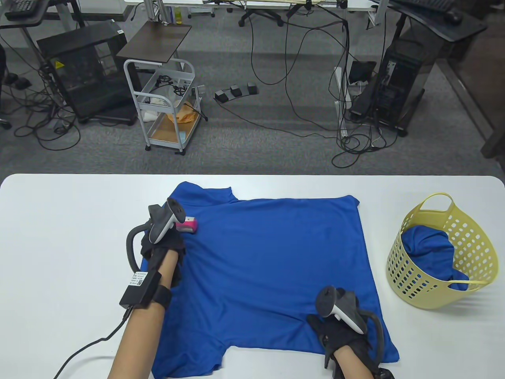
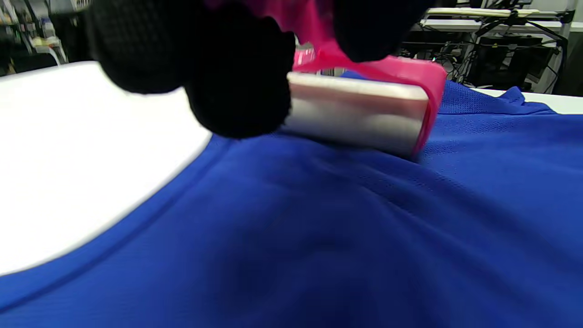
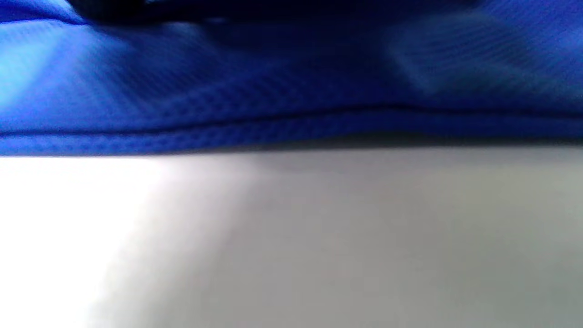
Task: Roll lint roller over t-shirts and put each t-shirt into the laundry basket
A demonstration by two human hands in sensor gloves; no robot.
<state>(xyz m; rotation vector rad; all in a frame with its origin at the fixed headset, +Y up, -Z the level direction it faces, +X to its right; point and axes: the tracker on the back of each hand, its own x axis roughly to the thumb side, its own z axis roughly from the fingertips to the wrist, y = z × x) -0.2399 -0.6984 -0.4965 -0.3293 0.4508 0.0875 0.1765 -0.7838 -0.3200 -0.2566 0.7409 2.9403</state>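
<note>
Currently mid-roll. Left hand grips the pink lint roller, fingers curled round its handle; the left wrist view shows the drum lying flat on the blue shirt with a gloved fingertip close beside it. Roller sits at about 10 o'clock on the shirt, near the collar and left shoulder. Right hand rests on the shirt's near edge at about 5 o'clock; whether its fingers lie flat or pinch the cloth I cannot tell, as the tracker hides them and the right wrist view shows only hem and table. Judgement: to do this step well, keep the drum flat with both ends in contact, run straight overlapping strokes from collar side toward the hem, and keep the right hand anchoring the cloth so it does not bunch; low folds ahead of the drum could ride up and catch. Most of the shirt looks yet to be covered. Yellow basket stands at 3 o'clock, apart from the shirt, with another blue shirt already in it, spilling over the rim. Nothing lies between shirt and basket. Off the table: a white cart, floor cables, a computer tower.
</note>
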